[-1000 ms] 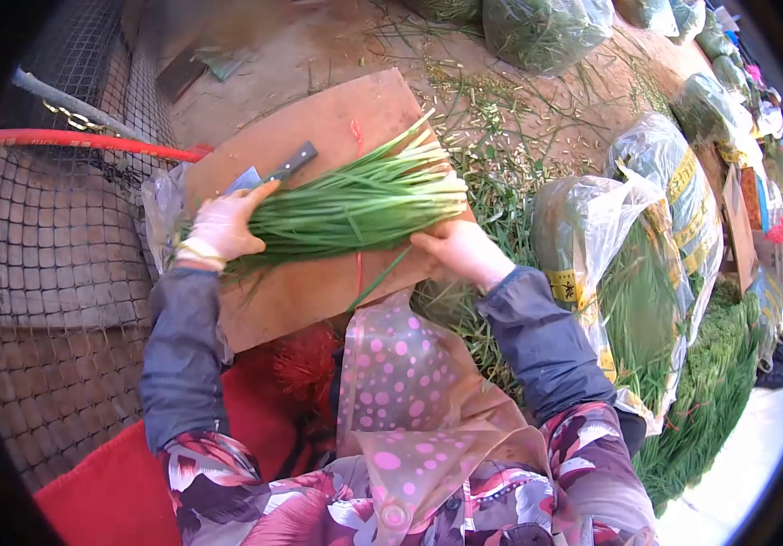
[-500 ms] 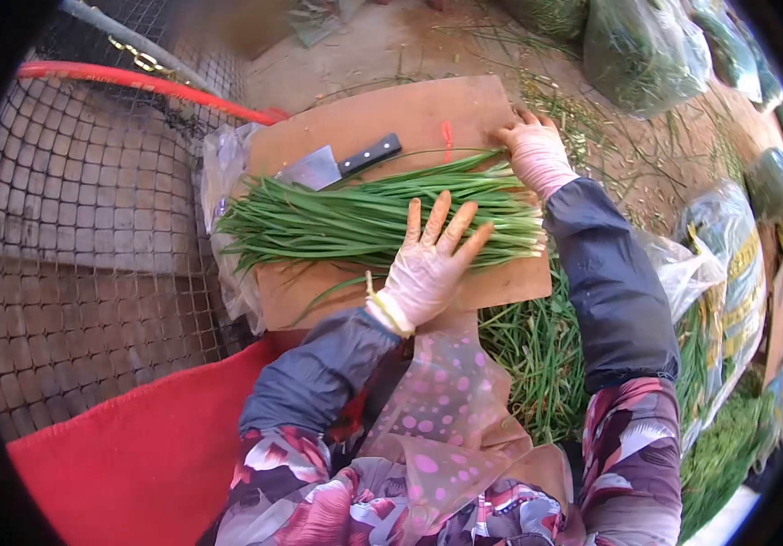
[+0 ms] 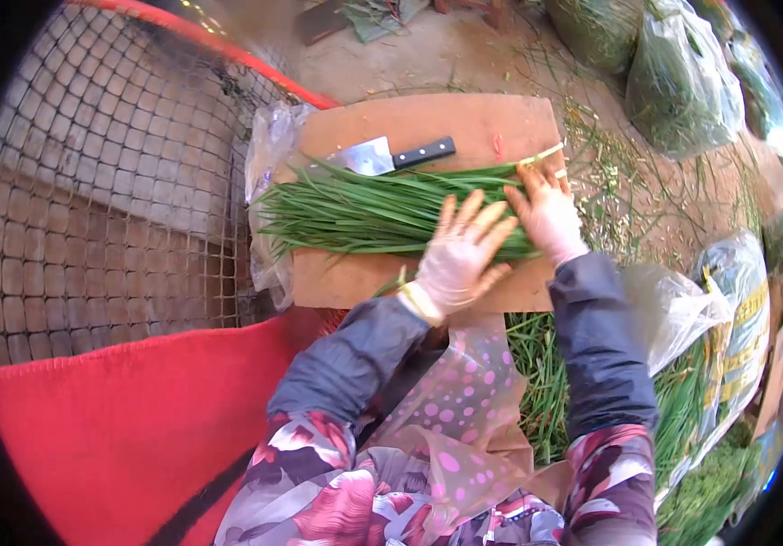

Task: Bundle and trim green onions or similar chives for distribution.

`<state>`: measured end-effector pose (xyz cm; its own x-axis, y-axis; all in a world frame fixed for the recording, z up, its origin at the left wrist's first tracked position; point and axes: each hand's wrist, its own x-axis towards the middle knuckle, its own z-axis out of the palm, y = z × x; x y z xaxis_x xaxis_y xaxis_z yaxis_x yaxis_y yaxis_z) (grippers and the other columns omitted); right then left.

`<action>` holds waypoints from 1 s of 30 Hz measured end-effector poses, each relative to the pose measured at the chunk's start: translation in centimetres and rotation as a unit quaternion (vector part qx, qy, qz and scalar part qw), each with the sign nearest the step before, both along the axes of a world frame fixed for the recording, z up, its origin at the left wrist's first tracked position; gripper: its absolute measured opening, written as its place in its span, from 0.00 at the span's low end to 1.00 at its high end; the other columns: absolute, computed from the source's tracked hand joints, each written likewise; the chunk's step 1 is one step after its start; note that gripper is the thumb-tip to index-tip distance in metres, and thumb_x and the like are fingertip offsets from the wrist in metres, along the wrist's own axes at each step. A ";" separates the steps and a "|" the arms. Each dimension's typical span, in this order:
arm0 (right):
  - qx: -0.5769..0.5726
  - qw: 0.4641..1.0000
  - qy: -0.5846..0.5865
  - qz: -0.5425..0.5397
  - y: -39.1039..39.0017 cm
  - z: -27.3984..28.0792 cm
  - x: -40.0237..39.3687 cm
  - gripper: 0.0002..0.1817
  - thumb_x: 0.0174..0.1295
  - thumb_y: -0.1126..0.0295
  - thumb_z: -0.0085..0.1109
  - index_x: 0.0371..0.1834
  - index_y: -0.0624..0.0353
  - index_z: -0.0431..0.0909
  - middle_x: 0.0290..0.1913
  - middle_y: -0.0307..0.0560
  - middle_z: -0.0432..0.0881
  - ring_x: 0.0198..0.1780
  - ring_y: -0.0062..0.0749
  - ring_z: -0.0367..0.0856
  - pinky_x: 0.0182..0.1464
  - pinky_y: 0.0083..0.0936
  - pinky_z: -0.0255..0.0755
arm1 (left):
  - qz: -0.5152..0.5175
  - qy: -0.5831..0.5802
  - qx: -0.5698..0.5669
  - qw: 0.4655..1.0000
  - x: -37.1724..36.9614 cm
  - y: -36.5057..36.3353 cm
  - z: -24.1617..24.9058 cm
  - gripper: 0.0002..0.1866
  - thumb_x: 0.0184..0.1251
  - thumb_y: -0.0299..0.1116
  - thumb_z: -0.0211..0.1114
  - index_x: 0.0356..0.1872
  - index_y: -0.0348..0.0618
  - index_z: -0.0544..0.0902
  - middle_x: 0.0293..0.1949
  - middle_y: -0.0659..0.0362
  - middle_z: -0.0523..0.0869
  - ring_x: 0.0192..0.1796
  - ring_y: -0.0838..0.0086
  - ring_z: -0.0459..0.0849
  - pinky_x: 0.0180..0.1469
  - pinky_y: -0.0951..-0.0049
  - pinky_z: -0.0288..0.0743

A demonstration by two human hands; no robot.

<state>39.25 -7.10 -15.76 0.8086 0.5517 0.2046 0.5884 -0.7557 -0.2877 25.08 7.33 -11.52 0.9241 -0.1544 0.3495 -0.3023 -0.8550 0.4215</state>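
Observation:
A wide bundle of green garlic chives [image 3: 364, 209] lies across a brown board [image 3: 346, 287], its leafy tips to the left. My left hand [image 3: 464, 255], in a thin pale glove stained orange at the fingers, rests on the near side of the bundle with fingers spread. On the cut stem ends at the right lies my right hand [image 3: 551, 214], gloved alike, fingers apart and covering most of those ends. A pale stem pokes out beyond its fingertips. Behind the bundle sits a cleaver-like knife [image 3: 391, 156] with a black handle. A small red strip [image 3: 497, 146] is near it.
Loose chives [image 3: 537, 382] are heaped below the board's right side. Clear bags of greens [image 3: 683, 82] stand at the back right, with a yellow-striped bag [image 3: 742, 318] nearer. Wire mesh [image 3: 118, 200] and red cloth [image 3: 137, 409] are at the left. Scraps litter the floor.
My right hand has moved from the board's far right edge inward onto the stem ends. My left hand still lies on the bundle. The view has shifted, so the board appears farther right.

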 end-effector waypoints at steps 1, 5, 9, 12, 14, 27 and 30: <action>-0.012 1.000 -0.014 -0.022 0.2 -0.3 -0.7 0.28 0.65 0.47 0.52 0.60 0.54 0.76 0.61 0.48 0.77 0.66 0.50 0.70 0.71 0.44 0.55 | 0.060 -0.031 0.026 0.997 -1.0 1.4 1.7 0.29 0.54 0.40 0.70 0.59 0.45 0.77 0.60 0.53 0.77 0.66 0.51 0.69 0.69 0.45 0.57; -0.029 0.998 -0.020 -0.045 0.4 -0.4 -1.0 0.29 0.67 0.45 0.49 0.63 0.52 0.74 0.63 0.46 0.76 0.67 0.47 0.69 0.72 0.44 0.53 | 0.301 -0.093 0.037 0.948 -4.0 12.3 1.8 0.12 0.58 0.28 0.65 0.44 0.39 0.84 0.41 0.51 0.86 0.43 0.60 0.83 0.48 0.62 0.75; -0.038 0.998 -0.009 -0.047 0.6 -0.4 -0.9 0.29 0.67 0.45 0.48 0.63 0.51 0.74 0.64 0.46 0.75 0.69 0.46 0.67 0.73 0.44 0.52 | 0.449 0.033 -0.201 0.870 -4.5 18.2 0.1 0.17 0.63 0.45 0.66 0.35 0.37 0.85 0.33 0.48 0.86 0.38 0.58 0.85 0.43 0.63 0.75; -0.039 0.998 -0.005 -0.047 0.6 -0.2 -0.8 0.29 0.67 0.45 0.48 0.63 0.51 0.74 0.64 0.46 0.75 0.69 0.46 0.66 0.73 0.43 0.51 | 0.464 0.154 -0.154 0.858 -2.8 16.9 0.6 0.23 0.56 0.53 0.69 0.34 0.39 0.86 0.31 0.48 0.87 0.36 0.58 0.86 0.43 0.62 0.76; -0.041 0.998 0.000 -0.049 0.6 -0.2 -0.9 0.29 0.67 0.45 0.48 0.63 0.51 0.74 0.64 0.46 0.75 0.69 0.46 0.66 0.73 0.43 0.51 | 0.475 0.235 -0.106 0.842 -1.9 16.2 0.6 0.27 0.49 0.58 0.71 0.34 0.41 0.86 0.32 0.48 0.87 0.39 0.56 0.86 0.46 0.62 0.76; -0.011 0.999 -0.011 -0.047 0.7 0.0 -0.9 0.28 0.66 0.45 0.49 0.61 0.52 0.75 0.62 0.46 0.77 0.67 0.47 0.69 0.72 0.44 0.54 | 0.341 -0.204 -0.675 0.622 -14.0 23.2 7.4 0.06 0.66 0.33 0.65 0.29 0.49 0.77 0.22 0.70 0.67 0.20 0.84 0.61 0.24 0.79 0.58; -0.006 0.999 0.004 -0.043 0.7 0.0 -0.8 0.29 0.67 0.44 0.48 0.61 0.53 0.75 0.62 0.47 0.77 0.68 0.48 0.68 0.72 0.43 0.54 | 0.097 -0.036 -0.692 0.714 -18.8 17.3 12.8 0.13 0.68 0.31 0.61 0.25 0.51 0.67 0.23 0.68 0.69 0.22 0.83 0.65 0.23 0.80 0.60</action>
